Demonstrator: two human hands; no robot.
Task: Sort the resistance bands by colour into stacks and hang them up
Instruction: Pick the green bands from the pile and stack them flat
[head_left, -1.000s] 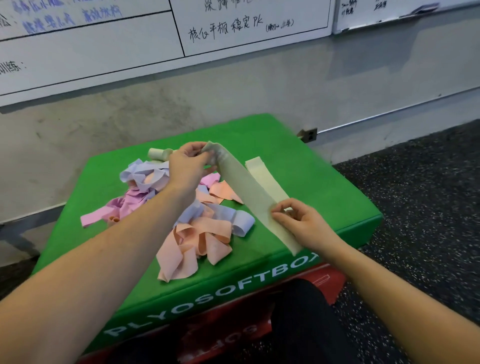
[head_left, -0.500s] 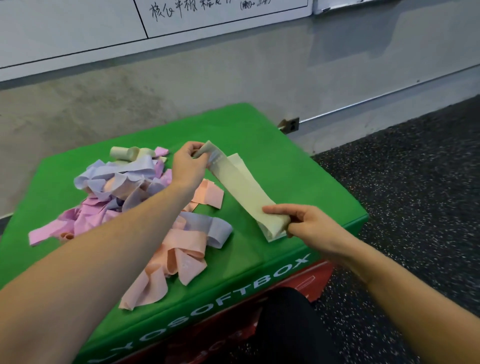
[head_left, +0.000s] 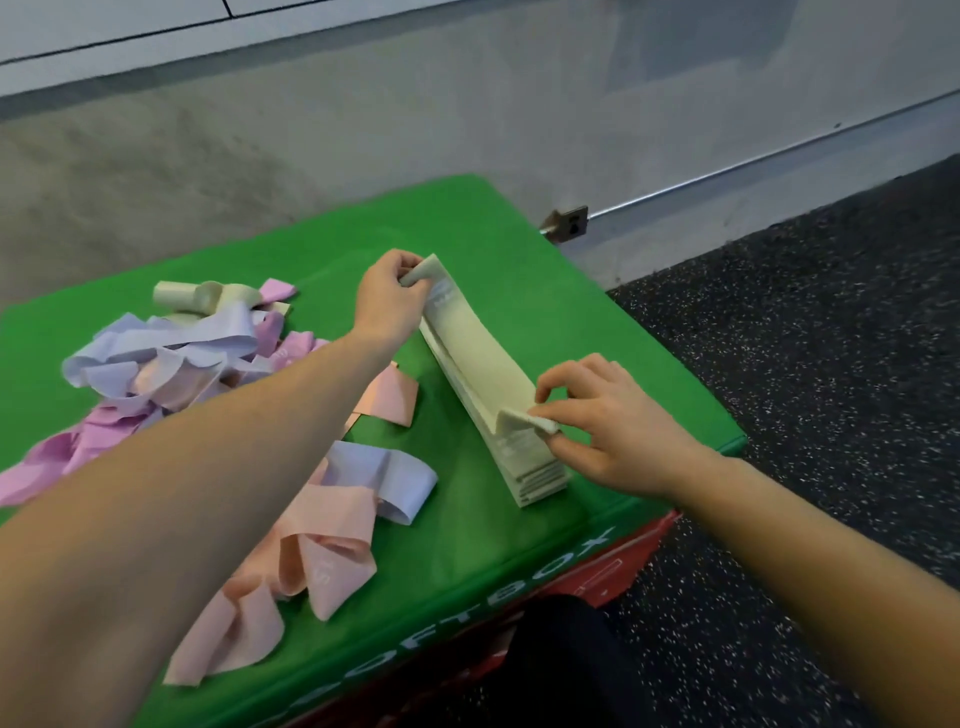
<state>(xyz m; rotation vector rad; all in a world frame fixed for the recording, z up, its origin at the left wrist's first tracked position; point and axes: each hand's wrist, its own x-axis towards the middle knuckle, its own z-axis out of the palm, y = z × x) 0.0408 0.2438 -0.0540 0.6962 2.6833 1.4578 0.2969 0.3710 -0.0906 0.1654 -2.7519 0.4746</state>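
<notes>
- Lying along a line from about 11 o'clock to 5 o'clock on the green soft box (head_left: 519, 249), the pale green band (head_left: 480, 358) is stretched over the stack of pale green bands (head_left: 530, 467), and its long axis matches the stack's.
- The left hand (head_left: 387, 301) pinches the far end at 11 o'clock, fingers curled round the fold; the right hand (head_left: 608, 421) pinches the near end at 5 o'clock between thumb and fingertip, other fingers loosely raised.
- The near end curls up short of the stack's front edge, so I judge the coming move to be lowering and smoothing that end toward 5 o'clock; the right hand is nearer for it.
- Out at 9 o'clock from the stack, the unsorted heap (head_left: 171, 358) of lilac, pink and peach bands lies under the left forearm, with a peach band (head_left: 322, 566) at 7 o'clock.
- Nothing to hang bands on shows here.
</notes>
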